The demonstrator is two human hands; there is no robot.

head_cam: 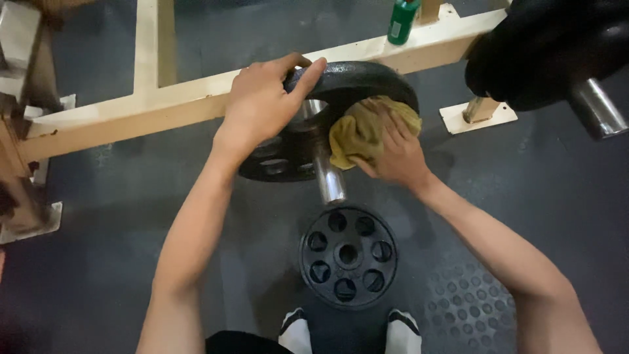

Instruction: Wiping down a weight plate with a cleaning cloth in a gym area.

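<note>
A black iron weight plate [354,78] sits on a chrome peg [329,180] of a cream metal rack. My left hand [262,105] grips the plate's upper left rim. My right hand [393,154] presses a mustard-yellow cloth [357,128] against the plate's face on the right side. A second black plate [348,254] with several round holes lies flat on the dark floor just below, between the peg and my feet.
The cream rack beam [131,111] runs diagonally behind the plate. A green bottle [401,21] stands on it at the top. Large black plates on a chrome bar [596,108] hang at the upper right. My white-toed shoes [298,331] show at the bottom.
</note>
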